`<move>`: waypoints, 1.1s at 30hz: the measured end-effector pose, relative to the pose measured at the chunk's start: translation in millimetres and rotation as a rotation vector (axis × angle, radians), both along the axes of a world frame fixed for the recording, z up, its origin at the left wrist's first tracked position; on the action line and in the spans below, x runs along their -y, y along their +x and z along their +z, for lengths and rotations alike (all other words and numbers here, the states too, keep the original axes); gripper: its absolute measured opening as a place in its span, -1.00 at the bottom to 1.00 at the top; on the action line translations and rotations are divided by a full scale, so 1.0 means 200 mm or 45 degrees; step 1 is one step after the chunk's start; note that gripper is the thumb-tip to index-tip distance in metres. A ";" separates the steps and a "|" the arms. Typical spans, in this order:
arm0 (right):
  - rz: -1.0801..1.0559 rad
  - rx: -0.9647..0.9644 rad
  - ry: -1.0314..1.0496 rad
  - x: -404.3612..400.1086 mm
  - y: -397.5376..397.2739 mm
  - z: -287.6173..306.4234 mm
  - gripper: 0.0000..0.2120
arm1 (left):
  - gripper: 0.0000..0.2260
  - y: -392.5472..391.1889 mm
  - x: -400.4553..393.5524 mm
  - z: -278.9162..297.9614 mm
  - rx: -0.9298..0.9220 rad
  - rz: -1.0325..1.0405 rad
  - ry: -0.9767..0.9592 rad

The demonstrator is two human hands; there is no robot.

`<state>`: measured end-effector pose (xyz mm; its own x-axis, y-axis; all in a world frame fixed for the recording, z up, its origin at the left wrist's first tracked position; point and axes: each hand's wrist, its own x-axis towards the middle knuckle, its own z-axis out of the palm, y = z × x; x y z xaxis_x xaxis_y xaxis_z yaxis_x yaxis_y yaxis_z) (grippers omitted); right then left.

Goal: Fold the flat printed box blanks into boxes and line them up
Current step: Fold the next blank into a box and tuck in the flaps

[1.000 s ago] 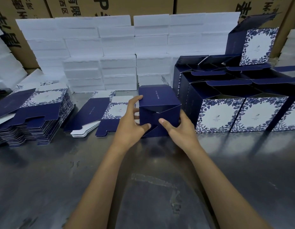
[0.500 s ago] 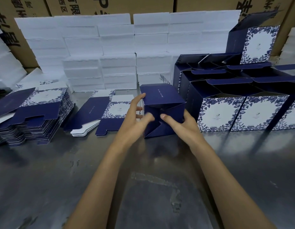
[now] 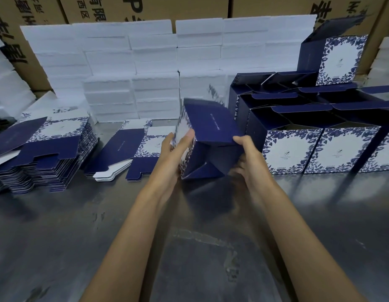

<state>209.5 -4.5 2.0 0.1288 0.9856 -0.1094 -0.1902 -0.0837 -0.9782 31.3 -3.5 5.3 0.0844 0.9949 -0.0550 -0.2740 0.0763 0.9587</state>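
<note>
Held a half-formed navy box (image 3: 211, 136) tilted, seemingly just above the grey metal table (image 3: 102, 236), between both hands, just left of the finished boxes. Gripped its floral white side panel with the left hand (image 3: 176, 151), thumb laid along the panel's edge, fingers wrapped behind out of sight. Clasped its right lower corner with the right hand (image 3: 248, 158), thumb hooked over the edge of the navy top face; the remaining fingers blurred, so could not tell exactly how curled, though clearly closed on the card. Showed the bottom flaps folded inward on the side facing the camera, a triangular navy flap visible at the lower edge. Stood in rows to the right: folded boxes (image 3: 320, 149) with blue leaf borders round white panels, tops open, lids raised, the front ones touching side by side. Perched one more box (image 3: 339, 59) on top of the back rows, lid up. Lay to the left: a small pile of flat blanks (image 3: 132, 153), and further left a taller stack of blanks (image 3: 47, 158), navy and floral faces uppermost. Rose behind all this a wall of white foam blocks (image 3: 132, 68), stacked in courses, with brown cartons (image 3: 145, 7) bearing printed black characters behind them.
</note>
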 end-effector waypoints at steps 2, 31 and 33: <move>0.014 -0.131 0.124 -0.02 0.01 -0.01 -0.64 | -0.02 -0.01 0.00 0.01 -0.006 0.055 0.101; 0.016 0.159 0.199 0.05 -0.07 0.02 -0.26 | -0.67 -0.04 0.03 0.20 -0.828 0.265 0.272; 0.019 0.150 0.197 0.05 -0.06 0.02 -0.28 | -0.62 -0.05 0.01 0.23 -0.992 0.223 0.268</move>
